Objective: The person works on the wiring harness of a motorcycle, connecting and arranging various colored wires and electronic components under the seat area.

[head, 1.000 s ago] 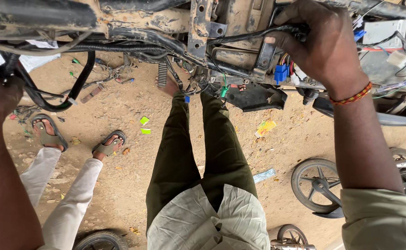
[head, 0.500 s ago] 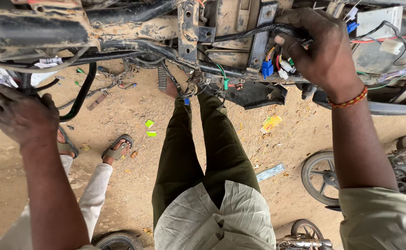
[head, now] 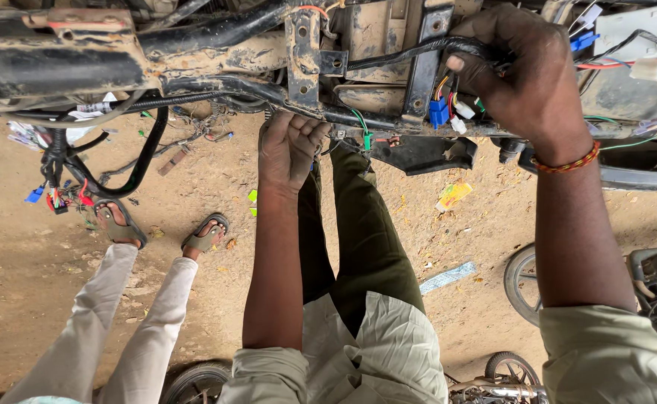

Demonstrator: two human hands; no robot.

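Note:
I look down over a muddy motorcycle frame [head: 216,56] with bare metal brackets and black cables. My right hand [head: 519,71] is closed around a black wiring harness [head: 411,52] at the upper right, just above its blue and white connectors [head: 448,112]. My left hand [head: 289,146] is curled with fingers closed, right below the frame's lower black tube [head: 268,93] near the centre; whether it grips anything is hidden. An orange bead bracelet [head: 568,163] circles my right wrist. My green trouser legs [head: 358,239] stand under the frame.
Another person's legs in pale trousers and sandals [head: 160,236] stand at the left on sandy ground. A loose bundle of wires with coloured plugs [head: 55,191] hangs left. Motorcycle wheels [head: 527,280] sit at right and along the bottom. Scraps of paper litter the dirt.
My left hand swung from the far left in to the centre and closed up under the frame tube. My right hand stayed gripping the harness. The view shifted down slightly.

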